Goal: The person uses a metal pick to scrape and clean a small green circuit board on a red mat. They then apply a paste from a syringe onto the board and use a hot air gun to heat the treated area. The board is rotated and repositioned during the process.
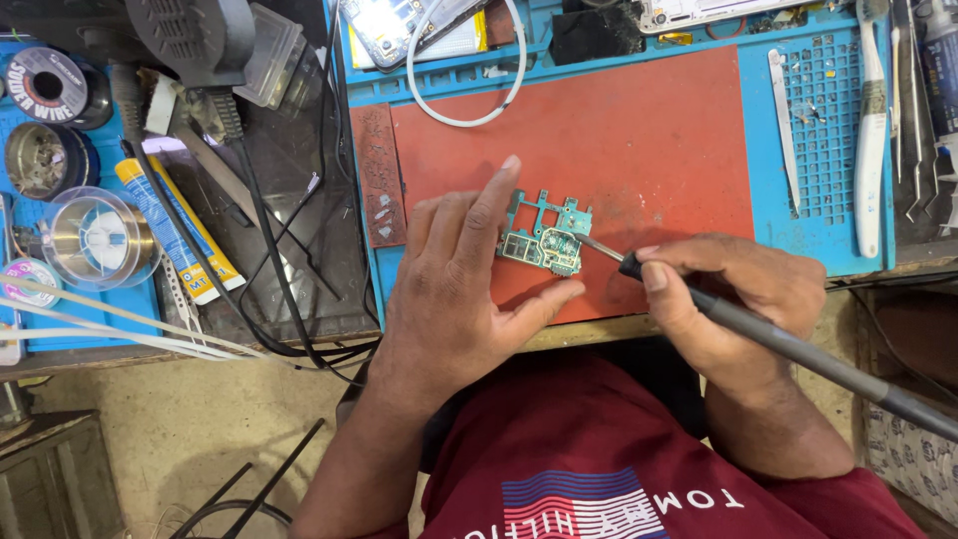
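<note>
Pinched by left hand (454, 289) at its edges — thin green circuit board (544, 235) on red mat (649, 140), likely light, brittle — right hand (728, 299) closed round soldering iron (788, 344).

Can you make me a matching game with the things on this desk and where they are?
Things:
1. circuit board
2. soldering iron
3. white cable loop
4. glue tube

Places:
A. left of the mat, beside the wire spools
B. held in the right hand
C. top edge of the red mat
D. steadied by the left hand

Pairs: 1-D, 2-B, 3-C, 4-A
</note>
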The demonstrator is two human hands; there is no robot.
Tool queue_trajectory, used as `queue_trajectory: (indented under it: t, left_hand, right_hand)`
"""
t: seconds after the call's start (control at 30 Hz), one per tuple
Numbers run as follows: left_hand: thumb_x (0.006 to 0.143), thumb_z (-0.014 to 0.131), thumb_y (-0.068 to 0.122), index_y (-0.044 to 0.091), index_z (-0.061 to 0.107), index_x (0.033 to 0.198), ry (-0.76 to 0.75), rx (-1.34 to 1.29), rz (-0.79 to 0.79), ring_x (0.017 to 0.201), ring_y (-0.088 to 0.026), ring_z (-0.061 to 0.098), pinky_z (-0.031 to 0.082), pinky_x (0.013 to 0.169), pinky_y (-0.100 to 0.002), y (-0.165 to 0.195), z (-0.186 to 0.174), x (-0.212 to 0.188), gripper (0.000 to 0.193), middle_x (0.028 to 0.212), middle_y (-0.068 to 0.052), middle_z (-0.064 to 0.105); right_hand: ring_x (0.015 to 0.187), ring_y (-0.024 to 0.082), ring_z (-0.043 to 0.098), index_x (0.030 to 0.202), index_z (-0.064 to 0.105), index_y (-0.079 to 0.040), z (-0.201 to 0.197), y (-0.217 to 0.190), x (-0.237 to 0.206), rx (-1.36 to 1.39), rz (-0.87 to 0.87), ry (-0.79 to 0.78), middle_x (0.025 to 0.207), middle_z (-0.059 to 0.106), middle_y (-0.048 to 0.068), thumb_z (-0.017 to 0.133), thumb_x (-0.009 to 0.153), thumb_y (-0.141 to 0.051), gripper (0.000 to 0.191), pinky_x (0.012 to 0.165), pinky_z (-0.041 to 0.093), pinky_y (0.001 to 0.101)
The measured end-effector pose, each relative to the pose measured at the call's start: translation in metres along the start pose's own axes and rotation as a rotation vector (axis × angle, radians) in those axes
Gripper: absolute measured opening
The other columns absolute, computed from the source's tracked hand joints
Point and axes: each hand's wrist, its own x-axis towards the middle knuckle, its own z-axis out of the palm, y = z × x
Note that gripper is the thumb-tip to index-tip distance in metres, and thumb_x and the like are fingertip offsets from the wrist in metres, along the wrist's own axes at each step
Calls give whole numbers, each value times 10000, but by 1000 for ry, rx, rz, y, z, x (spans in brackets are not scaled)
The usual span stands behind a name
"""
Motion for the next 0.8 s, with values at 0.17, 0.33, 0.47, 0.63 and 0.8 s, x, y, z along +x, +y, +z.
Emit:
queue_trajectory:
  t: [0.17,0.33,0.47,0.63,0.8]
  left_hand:
    - [794,793,141,10,346,1554,-26,51,71,1304,-376,534,426,1141,-495,1,-4,0,892,1365,-188,581]
    - [915,806,194,25,334,1600,-12,-8,18,1300,-329,547,443,1158,-463,0,1,0,849,1339,-127,608]
    - [896,838,257,21,350,1583,-46,-28,-36,1242,-324,556,449,1116,-458,0,1,-2,875,1262,-111,624]
    - [900,820,245,17,335,1581,-6,-37,39,1311,-338,542,439,1156,-457,0,0,-2,867,1355,-157,591]
    - [919,790,191,6,340,1593,-20,-29,53,1298,-317,578,441,1166,-458,-1,-1,-2,831,1345,-143,618]
  right_hand:
    - [763,166,712,1053,727,16,-5,-10,2,40,53,-34,947,740,133,832,835,-109,272,647,545,234]
    - [755,147,744,1044,736,4,1,-13,5,-31,-27,-33,945,759,117,853,850,-86,243,643,557,223]
    - [753,136,753,1035,735,-14,3,-10,3,-28,-34,-57,947,764,98,835,883,-67,190,640,565,216]
    - [772,149,757,1027,747,-17,4,-8,3,-79,-88,-74,947,764,105,840,883,-72,180,652,577,228]
    - [778,159,753,1002,756,-16,6,-8,6,-115,-85,-80,934,767,106,856,867,-90,184,613,571,225]
